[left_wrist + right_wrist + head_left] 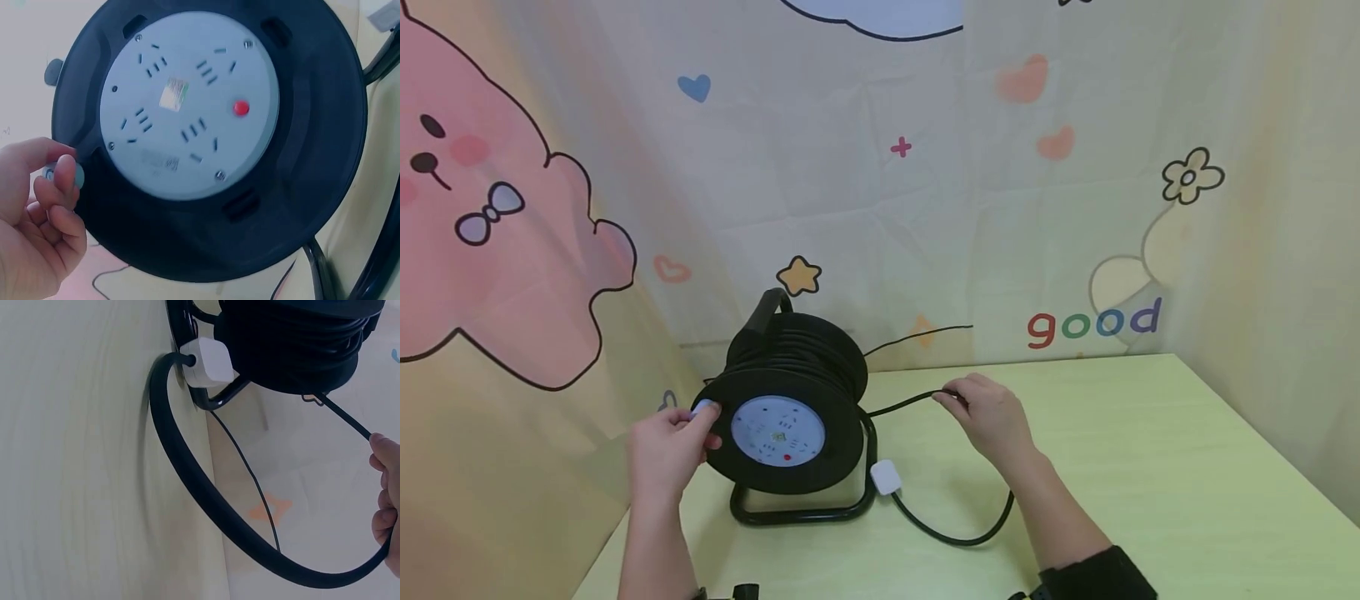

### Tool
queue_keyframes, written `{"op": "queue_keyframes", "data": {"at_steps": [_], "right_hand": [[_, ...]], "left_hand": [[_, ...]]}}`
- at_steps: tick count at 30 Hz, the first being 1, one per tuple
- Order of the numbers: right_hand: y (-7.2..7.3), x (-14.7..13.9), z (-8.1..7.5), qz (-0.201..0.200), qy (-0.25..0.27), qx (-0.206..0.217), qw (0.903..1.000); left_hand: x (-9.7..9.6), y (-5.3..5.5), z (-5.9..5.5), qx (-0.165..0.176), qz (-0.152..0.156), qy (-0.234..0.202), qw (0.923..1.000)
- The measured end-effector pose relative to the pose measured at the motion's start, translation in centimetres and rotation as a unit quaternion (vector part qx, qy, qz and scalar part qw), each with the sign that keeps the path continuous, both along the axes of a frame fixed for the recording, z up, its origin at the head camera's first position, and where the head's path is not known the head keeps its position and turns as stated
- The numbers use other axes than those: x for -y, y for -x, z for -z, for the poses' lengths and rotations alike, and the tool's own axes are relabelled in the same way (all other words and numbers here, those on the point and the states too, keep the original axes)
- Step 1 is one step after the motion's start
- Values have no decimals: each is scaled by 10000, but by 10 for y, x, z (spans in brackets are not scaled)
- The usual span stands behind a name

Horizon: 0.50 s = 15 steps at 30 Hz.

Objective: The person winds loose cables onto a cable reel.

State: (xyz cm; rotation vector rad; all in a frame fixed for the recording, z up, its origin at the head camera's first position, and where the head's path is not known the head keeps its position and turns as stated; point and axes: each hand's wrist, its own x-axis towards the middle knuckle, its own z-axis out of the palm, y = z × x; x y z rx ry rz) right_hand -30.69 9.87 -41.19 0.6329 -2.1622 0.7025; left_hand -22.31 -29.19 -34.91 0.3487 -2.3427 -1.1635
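Observation:
A black cable reel (842,392) stands on the table, its drum wound with cable and its front disc carrying a pale blue socket panel (187,106) with a red button (241,108). My left hand (670,454) pinches the small light-coloured crank knob (75,175) at the left rim of that disc. To the right of the reel, my right hand (992,417) grips the black cable (906,403), which runs taut from the drum. Below that hand the cable loops down to a white plug (886,477) beside the reel's tubular frame (805,517).
The pale table (1150,467) reaches back to a patterned curtain (910,208) and has its right edge in view. Behind the reel, a thin dark wire (917,335) runs along the curtain's foot. The reel's carrying handle (765,315) rises at the top.

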Motion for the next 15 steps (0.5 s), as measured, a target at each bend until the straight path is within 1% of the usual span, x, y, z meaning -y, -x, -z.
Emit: {"op": "queue_keyframes", "data": {"at_steps": [7,12,15], "right_hand": [[-1,17,0,-100,-155,188,9997],[-2,29,1,-184,-293,384,9987],[-2,36,2,-227,-383,517,9977]], "left_hand": [[-16,2,-3,-572,120,-358,9976],[-28,3,-4,-943,259,-295,9948],[-35,5,-3,-1108,281,-255,9931]]}}
